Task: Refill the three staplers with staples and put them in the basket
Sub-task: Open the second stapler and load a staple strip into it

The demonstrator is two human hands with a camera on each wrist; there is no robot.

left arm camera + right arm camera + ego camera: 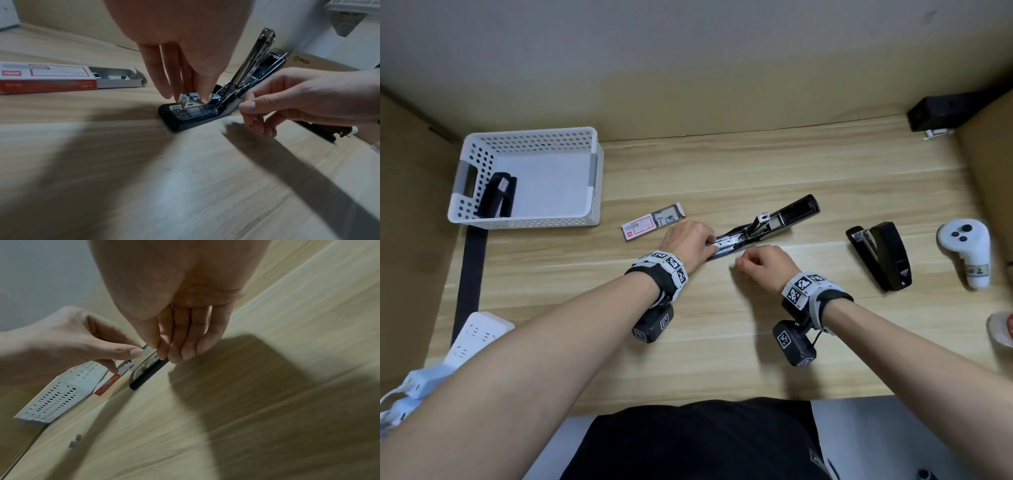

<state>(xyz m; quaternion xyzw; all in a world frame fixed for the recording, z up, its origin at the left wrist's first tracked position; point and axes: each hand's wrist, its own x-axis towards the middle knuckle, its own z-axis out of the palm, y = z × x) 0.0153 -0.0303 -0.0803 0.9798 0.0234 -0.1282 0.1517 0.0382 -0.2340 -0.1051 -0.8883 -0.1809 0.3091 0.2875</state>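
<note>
The open stapler (763, 224) is lying mid-worktop (722, 325), with bare wood nearer the person. The left hand (686, 241) is pinching its metal staple rail (fingers (164, 84) pointing down). The right hand (767, 263) is hovering beside it, fingers loosely curled, holding nothing.

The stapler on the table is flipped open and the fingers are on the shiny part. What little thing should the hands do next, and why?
Probably seat the staples flat in the metal channel. The open stapler lies on the table, lid swung back. The left hand pinches at the channel's front end; the right hand hovers beside the base. Whether a strip is fully in is hard to tell. The lid should close only after that.
</note>
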